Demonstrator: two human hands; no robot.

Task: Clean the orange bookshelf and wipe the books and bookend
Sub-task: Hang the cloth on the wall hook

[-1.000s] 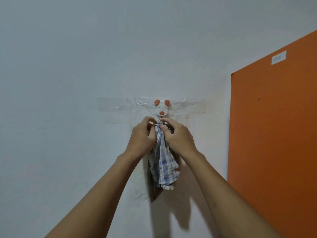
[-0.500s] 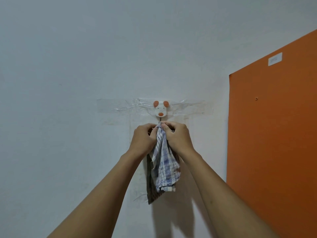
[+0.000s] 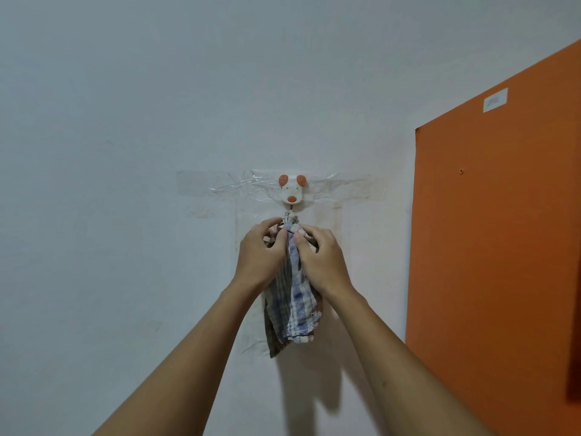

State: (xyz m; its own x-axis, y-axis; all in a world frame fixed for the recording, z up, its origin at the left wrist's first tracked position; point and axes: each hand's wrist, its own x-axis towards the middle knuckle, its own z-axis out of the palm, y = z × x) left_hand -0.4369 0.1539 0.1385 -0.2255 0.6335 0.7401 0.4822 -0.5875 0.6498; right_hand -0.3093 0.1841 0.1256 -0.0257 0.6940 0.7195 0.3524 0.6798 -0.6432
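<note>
- Faced a pale wall (image 3: 125,121), spread across most of the view.
- Caught the orange bookshelf (image 3: 503,262) at the right edge, only a flat side panel of it showing, set against the wall and well apart from both hands.
- Found a blue-and-white checked cloth (image 3: 298,306) hanging down the wall below the hook, bunched at its top, with a darker brown cloth (image 3: 273,341) partly hidden behind it and reaching a little lower.
- Noted the left hand (image 3: 259,253) curled, fingers and thumb pinching the bunched top of the checked cloth from the left.
- Noted the right hand (image 3: 322,259) likewise curled, gripping the same cloth top from the right, thumb pressed on the fabric, close beside the left hand.
- Made out wrinkled clear tape (image 3: 220,188) stuck across the wall in a horizontal strip on either side of the hook.
- Spotted a small white animal-face hook (image 3: 291,191) with orange ears and nose, just above the cloth's top; could not tell whether the cloth was hooked on.
- Picked out a small white label (image 3: 495,100) near the top of the bookshelf panel, print too small to read, and a tiny screw (image 3: 461,171) below it.
</note>
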